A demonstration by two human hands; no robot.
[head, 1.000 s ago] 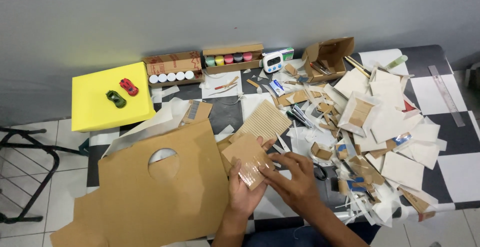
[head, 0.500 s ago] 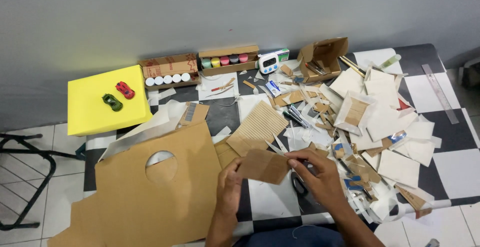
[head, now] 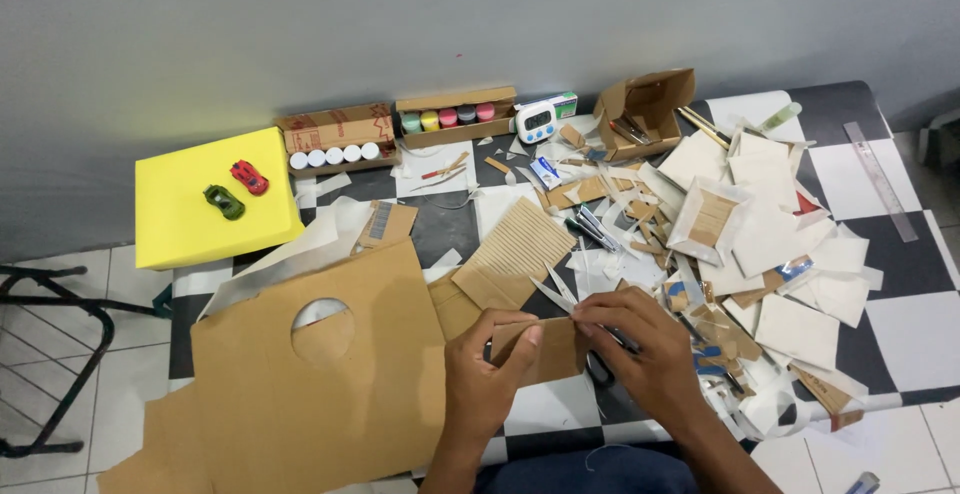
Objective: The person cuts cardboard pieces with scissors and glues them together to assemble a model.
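1. Grey wall and tiled floor frame a black-and-white checkered table (head: 890,294) buried in card scraps.
2. Done, as far as things lie now: a large cardboard sheet (head: 300,394) at the left already has a round hole cut through it, a ribbed corrugated piece (head: 515,254) lies stripped just behind the hands, and white and brown offcuts (head: 770,244) are heaped on the right side.
3. In hand: a small brown cardboard piece (head: 545,349), held just above the table's near edge between both hands.
4. My judgement is that the work sits mid-way; this piece looks cut but not yet joined to anything, and no finished object shows.
5. Left hand (head: 480,374) is curled closed on the piece's left end, thumb on top.
6. Right hand (head: 640,349) pinches the upper right edge, fingers bent over it.
7. That piece looks flat, roughly rectangular, plain brown, its top edge straight.
8. Black-handled scissors (head: 600,364) lie under the right hand, mostly hidden.
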